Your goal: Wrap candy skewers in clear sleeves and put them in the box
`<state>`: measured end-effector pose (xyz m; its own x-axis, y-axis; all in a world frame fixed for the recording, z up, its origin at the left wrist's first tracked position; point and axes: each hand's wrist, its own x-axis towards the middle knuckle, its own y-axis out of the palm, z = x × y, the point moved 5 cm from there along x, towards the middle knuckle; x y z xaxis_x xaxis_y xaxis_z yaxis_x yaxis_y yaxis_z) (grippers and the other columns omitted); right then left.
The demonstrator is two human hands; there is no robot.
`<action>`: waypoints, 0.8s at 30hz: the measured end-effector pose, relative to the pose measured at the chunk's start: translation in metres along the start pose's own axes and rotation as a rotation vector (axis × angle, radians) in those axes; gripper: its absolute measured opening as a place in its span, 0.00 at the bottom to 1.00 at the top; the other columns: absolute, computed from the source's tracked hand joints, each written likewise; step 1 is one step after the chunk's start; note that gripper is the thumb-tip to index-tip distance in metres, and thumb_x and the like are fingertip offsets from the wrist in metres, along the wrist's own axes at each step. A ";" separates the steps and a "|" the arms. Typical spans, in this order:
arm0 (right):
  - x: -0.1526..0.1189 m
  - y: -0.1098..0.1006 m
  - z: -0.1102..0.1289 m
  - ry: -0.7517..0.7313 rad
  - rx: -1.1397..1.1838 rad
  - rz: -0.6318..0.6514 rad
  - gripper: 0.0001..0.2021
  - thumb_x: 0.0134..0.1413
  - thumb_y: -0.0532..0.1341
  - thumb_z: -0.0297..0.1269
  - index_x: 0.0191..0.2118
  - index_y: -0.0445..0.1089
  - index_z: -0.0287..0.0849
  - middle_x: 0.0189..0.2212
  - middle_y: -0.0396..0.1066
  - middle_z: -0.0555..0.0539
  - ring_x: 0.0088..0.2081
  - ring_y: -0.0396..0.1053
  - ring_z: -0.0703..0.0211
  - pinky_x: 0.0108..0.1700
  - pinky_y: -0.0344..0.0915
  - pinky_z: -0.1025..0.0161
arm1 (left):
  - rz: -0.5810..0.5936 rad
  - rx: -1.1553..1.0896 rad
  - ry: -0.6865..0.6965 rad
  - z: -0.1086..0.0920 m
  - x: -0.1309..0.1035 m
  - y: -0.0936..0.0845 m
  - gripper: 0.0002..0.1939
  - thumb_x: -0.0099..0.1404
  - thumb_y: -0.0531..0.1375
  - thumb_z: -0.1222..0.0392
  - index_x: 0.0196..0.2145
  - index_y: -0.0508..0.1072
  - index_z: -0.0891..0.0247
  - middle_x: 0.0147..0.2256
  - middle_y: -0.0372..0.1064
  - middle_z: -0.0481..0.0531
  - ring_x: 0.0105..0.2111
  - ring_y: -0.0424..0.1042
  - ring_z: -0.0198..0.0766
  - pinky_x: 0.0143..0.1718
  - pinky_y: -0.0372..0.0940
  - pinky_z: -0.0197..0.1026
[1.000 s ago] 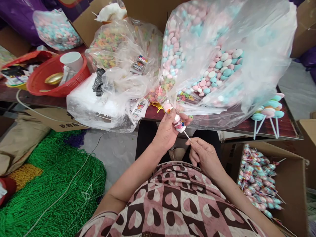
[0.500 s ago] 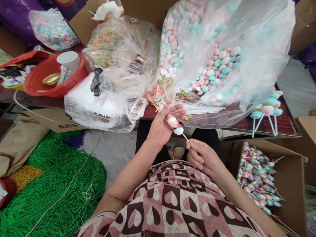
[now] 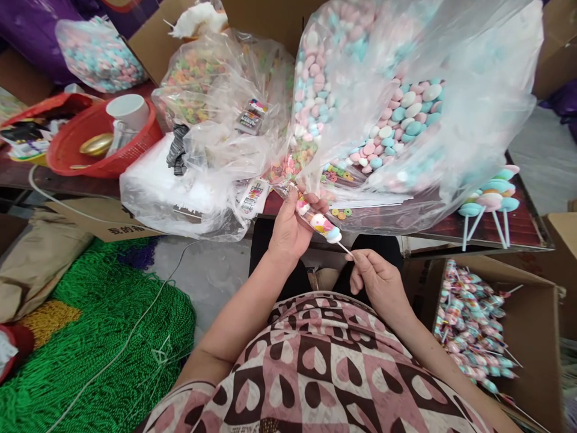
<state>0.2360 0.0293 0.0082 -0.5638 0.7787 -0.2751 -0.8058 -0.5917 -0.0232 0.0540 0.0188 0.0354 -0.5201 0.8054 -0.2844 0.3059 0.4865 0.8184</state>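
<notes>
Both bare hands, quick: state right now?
Left hand: closed on the clear-wrapped pink, white and blue candy skewer.
Right hand: closed, pinching its thin white stick.

Below the red basket (image 3: 140,147), black characters on the carton (image 3: 85,218) begin 我的; the rest is unclear. Right of the basket, an upper packet (image 3: 252,117) and a lower one (image 3: 253,198) bear print too blurred to read.

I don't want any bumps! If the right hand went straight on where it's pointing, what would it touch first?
Most likely the wrapped candies on the stick the right hand pinches, then the left hand holding them. Exact depth is unclear from one view.
</notes>
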 end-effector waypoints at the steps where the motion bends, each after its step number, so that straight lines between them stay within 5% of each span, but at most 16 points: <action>1: 0.000 0.001 0.000 0.011 0.002 0.010 0.18 0.57 0.58 0.55 0.34 0.68 0.43 0.11 0.55 0.59 0.14 0.59 0.65 0.20 0.55 0.66 | 0.001 0.005 -0.003 0.000 -0.001 0.000 0.09 0.66 0.58 0.54 0.33 0.69 0.62 0.24 0.69 0.45 0.29 0.75 0.34 0.42 0.69 0.41; 15: -0.003 0.021 -0.014 0.270 0.314 0.337 0.16 0.57 0.59 0.51 0.28 0.62 0.44 0.08 0.48 0.62 0.09 0.49 0.69 0.16 0.44 0.70 | 0.016 0.126 -0.010 0.009 -0.010 0.000 0.13 0.63 0.61 0.48 0.32 0.68 0.61 0.23 0.68 0.45 0.29 0.75 0.37 0.40 0.69 0.42; 24: 0.007 0.008 -0.011 -0.085 -0.183 0.105 0.12 0.58 0.60 0.46 0.37 0.72 0.43 0.20 0.66 0.53 0.25 0.63 0.62 0.30 0.59 0.64 | -0.141 0.109 0.031 0.011 0.002 -0.021 0.12 0.62 0.62 0.52 0.29 0.67 0.63 0.21 0.64 0.43 0.21 0.68 0.30 0.34 0.67 0.37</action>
<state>0.2275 0.0282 -0.0043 -0.6621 0.7213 -0.2035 -0.7002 -0.6922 -0.1750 0.0553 0.0141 0.0124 -0.5878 0.7168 -0.3751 0.3120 0.6287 0.7123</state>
